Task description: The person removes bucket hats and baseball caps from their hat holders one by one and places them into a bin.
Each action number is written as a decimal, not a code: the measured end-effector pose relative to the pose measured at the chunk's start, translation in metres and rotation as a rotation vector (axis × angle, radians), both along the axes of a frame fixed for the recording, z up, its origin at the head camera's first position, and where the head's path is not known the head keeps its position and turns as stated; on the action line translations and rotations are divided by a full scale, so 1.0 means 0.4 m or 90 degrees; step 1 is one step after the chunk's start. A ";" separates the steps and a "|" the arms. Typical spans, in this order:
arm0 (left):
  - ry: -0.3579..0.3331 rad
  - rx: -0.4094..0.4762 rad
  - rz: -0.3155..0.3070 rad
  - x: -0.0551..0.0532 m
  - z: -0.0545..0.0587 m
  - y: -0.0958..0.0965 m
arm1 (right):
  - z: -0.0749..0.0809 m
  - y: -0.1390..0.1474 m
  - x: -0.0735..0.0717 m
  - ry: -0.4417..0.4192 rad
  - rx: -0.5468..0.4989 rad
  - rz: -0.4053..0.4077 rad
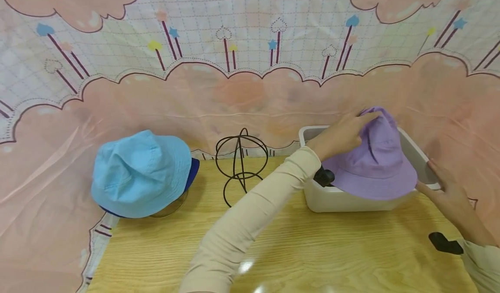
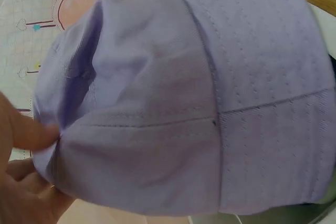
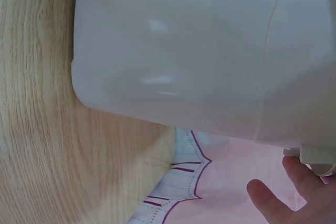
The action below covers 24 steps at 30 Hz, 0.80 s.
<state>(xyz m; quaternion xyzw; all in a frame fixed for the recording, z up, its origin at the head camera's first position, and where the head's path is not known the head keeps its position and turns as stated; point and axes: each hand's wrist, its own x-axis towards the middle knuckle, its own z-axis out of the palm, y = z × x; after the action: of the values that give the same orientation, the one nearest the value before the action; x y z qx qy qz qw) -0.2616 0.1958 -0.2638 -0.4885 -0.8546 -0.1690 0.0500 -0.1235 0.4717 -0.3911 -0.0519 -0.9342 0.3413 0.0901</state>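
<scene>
My left hand (image 1: 343, 134) pinches the top of the crown of a purple bucket hat (image 1: 384, 154). The hat sits brim down over the white bin (image 1: 351, 202), its brim overlapping the near rim in the head view. Close up in the left wrist view, thumb and fingers nip the cloth of the hat (image 2: 152, 93) at the crown. At the bin's right end my right hand (image 1: 449, 193) holds the rim. The right wrist view shows the bin's smooth side (image 3: 173, 51), with fingers of the right hand (image 3: 299, 192) at its lip.
On the left, a light blue bucket hat (image 1: 136, 171) lies over a dark blue one (image 1: 193, 173), raised on a stand. A black wire stand (image 1: 242, 158) is bare in the middle of the wooden table (image 1: 312, 249). A patterned cloth (image 1: 242, 97) hangs behind.
</scene>
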 end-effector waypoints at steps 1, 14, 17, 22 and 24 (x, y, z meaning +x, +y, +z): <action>-0.002 -0.001 0.002 0.000 -0.002 -0.002 | 0.001 0.000 0.000 0.000 0.003 -0.001; -0.038 -0.006 0.005 -0.001 -0.001 -0.037 | 0.001 -0.003 0.005 -0.003 -0.026 0.017; -0.037 0.016 -0.014 0.000 0.007 -0.052 | 0.001 -0.004 0.004 -0.005 -0.024 0.010; -0.040 0.050 -0.017 0.008 0.022 -0.083 | 0.000 -0.006 0.003 0.003 -0.016 0.003; -0.027 0.066 -0.018 0.014 0.027 -0.095 | -0.002 -0.007 0.004 0.005 -0.008 -0.001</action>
<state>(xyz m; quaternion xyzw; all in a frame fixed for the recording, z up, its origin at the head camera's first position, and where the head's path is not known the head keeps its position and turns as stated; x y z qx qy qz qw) -0.2559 0.1577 -0.2528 -0.4934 -0.8386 -0.2243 0.0546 -0.1217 0.4688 -0.3918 -0.0518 -0.9315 0.3475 0.0937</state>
